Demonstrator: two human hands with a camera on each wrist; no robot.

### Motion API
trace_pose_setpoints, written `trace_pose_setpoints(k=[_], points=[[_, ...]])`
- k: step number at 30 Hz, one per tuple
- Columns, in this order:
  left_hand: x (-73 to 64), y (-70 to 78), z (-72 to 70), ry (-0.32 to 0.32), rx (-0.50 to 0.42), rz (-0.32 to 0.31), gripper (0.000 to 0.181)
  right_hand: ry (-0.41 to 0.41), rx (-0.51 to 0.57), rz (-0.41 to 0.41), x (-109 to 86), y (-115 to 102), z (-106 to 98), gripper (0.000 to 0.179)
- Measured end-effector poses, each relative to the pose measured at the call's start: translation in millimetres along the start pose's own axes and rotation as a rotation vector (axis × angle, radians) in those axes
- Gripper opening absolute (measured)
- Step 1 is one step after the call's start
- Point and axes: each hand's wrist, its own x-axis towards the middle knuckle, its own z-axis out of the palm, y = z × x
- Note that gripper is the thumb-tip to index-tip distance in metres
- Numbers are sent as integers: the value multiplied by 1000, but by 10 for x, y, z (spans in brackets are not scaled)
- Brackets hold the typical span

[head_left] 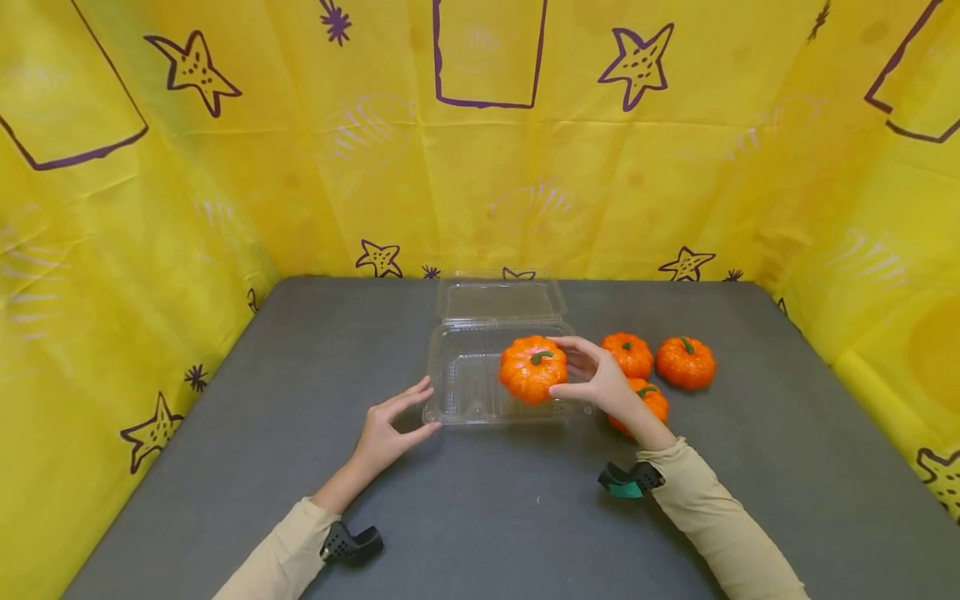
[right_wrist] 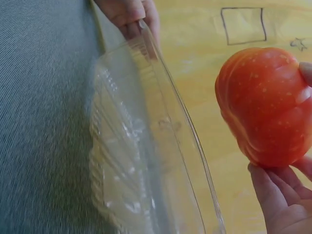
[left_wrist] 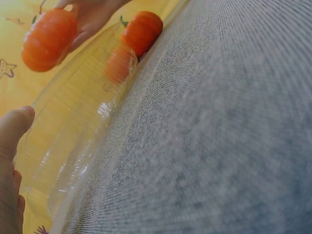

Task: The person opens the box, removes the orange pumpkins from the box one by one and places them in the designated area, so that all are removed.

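Note:
My right hand (head_left: 596, 379) holds an orange toy pumpkin (head_left: 533, 369) with a green stem, thumb and fingers on its right side. It is raised over the clear plastic clamshell container (head_left: 465, 379), whose lid (head_left: 501, 300) lies folded back. At the container's near left corner, my left hand (head_left: 386, 429) touches the rim with its thumb and fairly straight, spread fingers. The right wrist view shows the held pumpkin (right_wrist: 265, 107) apart from the container wall (right_wrist: 131, 146). In the left wrist view, the left thumb (left_wrist: 17, 126) lies beside the clear rim.
To the container's right stand three more pumpkins: one at the back (head_left: 628, 354), one farther right (head_left: 686, 363) and a nearer one (head_left: 651, 404) partly hidden by the right wrist. A grey tabletop (head_left: 480, 517) lies beneath, with yellow patterned cloth (head_left: 480, 192) around it.

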Motion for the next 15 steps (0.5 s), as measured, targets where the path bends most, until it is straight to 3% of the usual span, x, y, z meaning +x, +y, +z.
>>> trace_pose_setpoints(k=[6, 15], points=[[-3, 4, 2, -6, -7, -17, 45, 30, 2, 15, -137, -20, -142, 62], [-3, 11, 0, -6, -7, -30, 45, 88, -160, -23, -400, -68, -313, 60]])
